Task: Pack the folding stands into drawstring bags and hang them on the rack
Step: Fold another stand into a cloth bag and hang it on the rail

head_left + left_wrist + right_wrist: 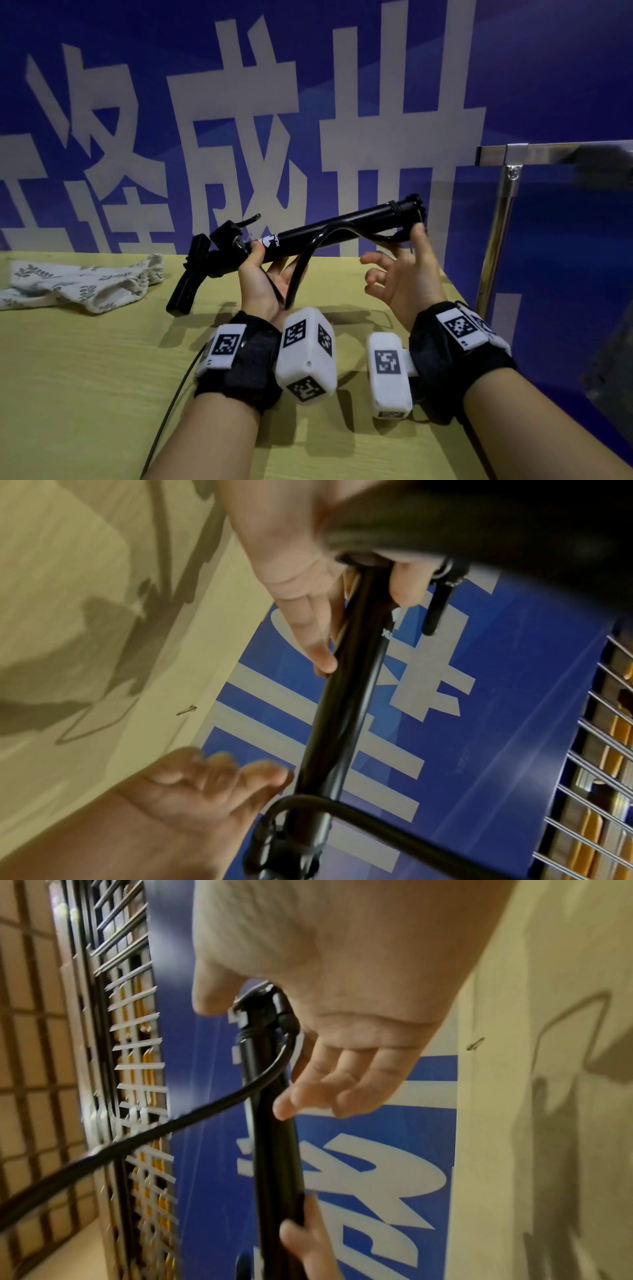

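left hand (263, 281) grips folded black stand (329, 231) mid-tube, held above table (85, 377). right hand (404, 274) at stand's 3 o'clock end, fingers loosely spread, index+thumb touching tip; firm hold can't tell. drawstring bag (78, 284) lies at 9 o'clock on table

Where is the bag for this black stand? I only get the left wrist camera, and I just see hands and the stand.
Observer: The head view shows a white leaf-print bag lying crumpled on the table, to the left of the left hand.
Operator: Is the stand in it yet?
Observer: No. The folding stand is held up above the table, apart from the bag.
Operator: What's over on the right?
Observer: A shiny metal rail stands by the table's right edge.
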A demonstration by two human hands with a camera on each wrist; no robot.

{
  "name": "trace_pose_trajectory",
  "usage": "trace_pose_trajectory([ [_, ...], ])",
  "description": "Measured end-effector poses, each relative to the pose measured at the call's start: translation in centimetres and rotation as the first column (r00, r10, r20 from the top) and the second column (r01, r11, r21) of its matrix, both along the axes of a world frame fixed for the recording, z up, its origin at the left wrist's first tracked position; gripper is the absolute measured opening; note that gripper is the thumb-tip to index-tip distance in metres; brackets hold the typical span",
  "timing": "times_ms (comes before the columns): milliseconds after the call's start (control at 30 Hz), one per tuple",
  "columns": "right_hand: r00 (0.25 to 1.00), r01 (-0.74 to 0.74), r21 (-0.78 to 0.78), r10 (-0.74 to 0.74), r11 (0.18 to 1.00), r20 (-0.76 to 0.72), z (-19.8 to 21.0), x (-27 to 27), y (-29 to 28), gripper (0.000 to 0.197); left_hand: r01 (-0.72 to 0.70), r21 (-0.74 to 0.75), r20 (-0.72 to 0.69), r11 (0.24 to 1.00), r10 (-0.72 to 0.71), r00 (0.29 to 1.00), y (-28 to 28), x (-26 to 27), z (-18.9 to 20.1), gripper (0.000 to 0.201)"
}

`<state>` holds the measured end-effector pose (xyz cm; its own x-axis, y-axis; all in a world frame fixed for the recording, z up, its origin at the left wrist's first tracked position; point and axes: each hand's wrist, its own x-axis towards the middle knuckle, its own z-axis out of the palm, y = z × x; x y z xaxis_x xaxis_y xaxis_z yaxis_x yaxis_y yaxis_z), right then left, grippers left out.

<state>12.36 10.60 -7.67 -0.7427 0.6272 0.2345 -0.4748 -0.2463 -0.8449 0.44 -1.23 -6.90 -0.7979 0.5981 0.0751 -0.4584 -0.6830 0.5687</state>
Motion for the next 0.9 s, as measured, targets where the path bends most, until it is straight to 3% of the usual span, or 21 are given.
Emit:
trace_pose_trajectory([
  [100,0.994,-0.009,0.105,-0.002,0.994,0.108,0.3,-0.9,-1.7,0.031,0.060,-0.045,-0.003,0.997,-0.060,0.998,0.1,0.2,-0.3,0.036],
  [167,0.984,0.008,0.093,-0.024,0.996,0.175,0.1,-1.7,-2.6,0.016,0.063,-0.070,-0.011,0.996,-0.064,0.998,0.5,0.4,-0.6,0.031],
  [267,0.959,0.013,0.072,-0.032,0.997,0.282,0.0,-2.5,-3.3,0.013,0.052,-0.107,-0.021,0.993,-0.054,0.998,0.9,0.8,-0.9,0.027],
  [333,0.948,0.001,0.034,-0.012,0.999,0.318,-0.1,-2.6,-3.4,0.020,0.081,-0.129,-0.049,0.988,-0.088,0.995,0.9,1.4,-0.9,0.030],
  [467,0.963,0.036,-0.033,-0.026,0.999,0.268,-0.4,-2.5,-2.8,0.036,0.134,-0.156,-0.089,0.979,-0.149,0.985,1.2,2.1,-1.0,0.034],
  [600,0.972,0.168,-0.128,-0.142,0.977,0.187,-0.7,-2.3,-1.9,0.031,0.221,-0.191,-0.096,0.956,-0.242,0.965,1.5,2.4,-1.0,0.042],
  [700,0.960,0.263,-0.195,-0.238,0.945,0.145,-0.8,-2.2,-1.2,0.015,0.280,-0.274,-0.096,0.920,-0.316,0.944,1.5,2.6,-0.9,0.051],
  [833,0.916,0.395,-0.359,-0.392,0.845,0.085,-0.6,-1.5,0.3,0.010,0.316,-0.522,-0.112,0.792,-0.431,0.895,1.0,2.1,-0.8,0.058],
  [900,0.901,0.412,-0.451,-0.427,0.792,0.073,-0.8,-1.2,1.2,0.024,0.326,-0.611,-0.107,0.721,-0.484,0.869,0.6,2.0,-0.7,0.060],
])
